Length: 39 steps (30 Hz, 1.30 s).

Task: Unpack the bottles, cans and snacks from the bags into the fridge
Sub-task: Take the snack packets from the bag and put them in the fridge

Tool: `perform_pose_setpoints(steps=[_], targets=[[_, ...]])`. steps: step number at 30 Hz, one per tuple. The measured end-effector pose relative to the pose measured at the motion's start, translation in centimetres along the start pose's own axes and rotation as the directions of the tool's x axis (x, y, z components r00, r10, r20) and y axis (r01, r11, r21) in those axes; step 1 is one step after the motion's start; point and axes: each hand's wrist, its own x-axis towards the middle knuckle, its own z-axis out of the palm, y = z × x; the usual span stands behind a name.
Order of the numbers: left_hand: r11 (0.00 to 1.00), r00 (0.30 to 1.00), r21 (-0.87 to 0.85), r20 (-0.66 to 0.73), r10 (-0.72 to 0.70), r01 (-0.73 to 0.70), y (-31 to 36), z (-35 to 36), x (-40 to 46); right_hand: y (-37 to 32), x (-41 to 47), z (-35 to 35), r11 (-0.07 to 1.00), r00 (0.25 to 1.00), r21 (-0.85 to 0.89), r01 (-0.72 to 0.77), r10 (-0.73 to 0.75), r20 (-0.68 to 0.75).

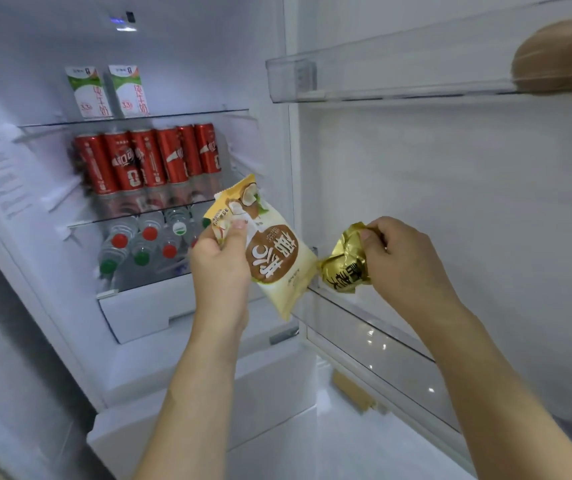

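My left hand (220,261) grips a cream and brown coconut snack packet (272,258) by its upper left end, held in front of the open fridge. My right hand (402,261) pinches the top of a crumpled gold foil snack packet (345,263), which hangs just above the left end of the lower door shelf (381,344). The two packets almost touch. Inside the fridge stand two milk cartons (107,91) on the top glass shelf, several red cans (149,157) below them, and water bottles (146,244) with red and green caps on the third level.
A clear upper door shelf (381,74) runs across the top right, with a brown rounded shape (554,60) behind its right end. A white drawer (139,313) sits under the bottles. A tan object (353,393) lies low beyond the door.
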Motion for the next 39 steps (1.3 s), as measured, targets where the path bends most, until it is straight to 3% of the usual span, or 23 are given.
perform_pose_setpoints(steps=[7,10,17,26,39], targets=[[0.998,0.999,-0.060,-0.010,-0.036,0.035,-0.9,3.5,2.6,-0.1,2.3,0.0,0.976,0.994,-0.218,-0.010,0.035,0.108],[0.999,0.998,-0.036,0.049,-0.039,0.041,-1.5,4.8,3.2,0.1,2.6,0.4,0.952,0.983,-0.306,0.007,0.049,0.174],[0.997,0.978,0.083,0.208,-0.025,0.008,-2.8,6.4,3.5,0.9,3.3,1.1,0.905,0.960,-0.425,0.004,0.116,0.257],[0.935,0.957,0.355,0.277,-0.089,-0.015,-4.9,6.0,4.0,1.3,5.0,1.9,0.839,0.928,-0.541,0.055,0.157,0.339],[0.796,0.970,0.587,0.245,-0.004,-0.145,-7.1,5.0,4.3,2.1,6.0,4.0,0.789,0.870,-0.609,0.082,0.241,0.430]])
